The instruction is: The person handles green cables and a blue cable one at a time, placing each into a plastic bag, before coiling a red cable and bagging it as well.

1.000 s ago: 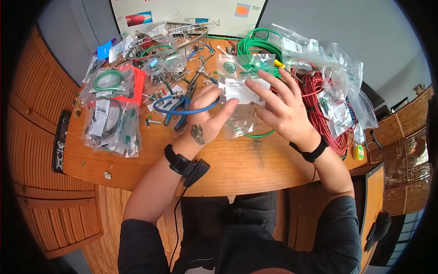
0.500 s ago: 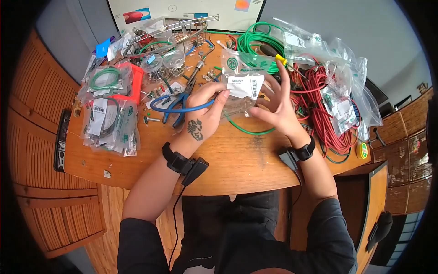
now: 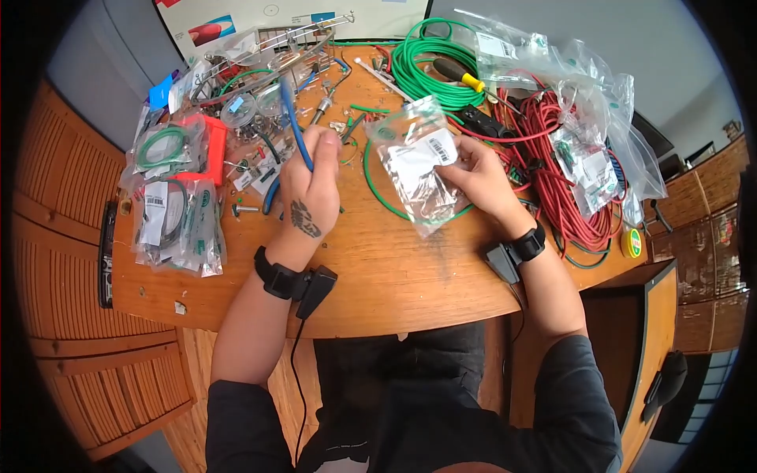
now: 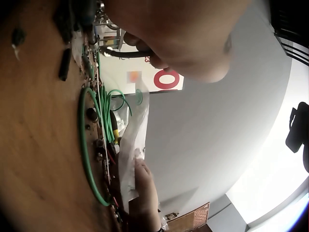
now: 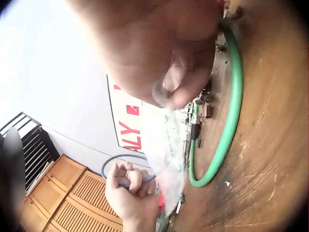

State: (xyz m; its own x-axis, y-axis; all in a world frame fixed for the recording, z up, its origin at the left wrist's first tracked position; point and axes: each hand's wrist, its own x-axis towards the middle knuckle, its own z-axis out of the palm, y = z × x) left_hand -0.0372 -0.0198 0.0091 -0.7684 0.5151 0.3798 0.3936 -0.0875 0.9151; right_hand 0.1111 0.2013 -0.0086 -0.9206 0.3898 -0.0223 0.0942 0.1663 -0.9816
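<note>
My left hand [image 3: 313, 185] grips a length of blue cable [image 3: 293, 118], which rises above the fist over the table's left half. In the right wrist view the blue cable [image 5: 110, 162] curves in a loop out of the left hand [image 5: 130, 193]. To the right, my right hand [image 3: 482, 177] pinches a clear plastic bag [image 3: 400, 142] by its right side, thumb over its white label. The bag hangs tilted above a green cable [image 3: 369, 169] on the table. Behind the left hand, blue-handled pliers [image 3: 272, 197] are mostly hidden.
Bagged cables [image 3: 162, 213] and a red plastic frame [image 3: 213, 154] lie at left. Coiled green cable [image 3: 430, 79], a yellow-and-black screwdriver [image 3: 457, 75] and a red cable bundle [image 3: 544, 158] fill the back and right. Small metal parts and clear round containers [image 3: 239, 110] crowd the back left.
The left hand has moved left from the bag, carrying the blue cable, whose loop has swung upward. The right hand, earlier spread beside the bag, now pinches it.
</note>
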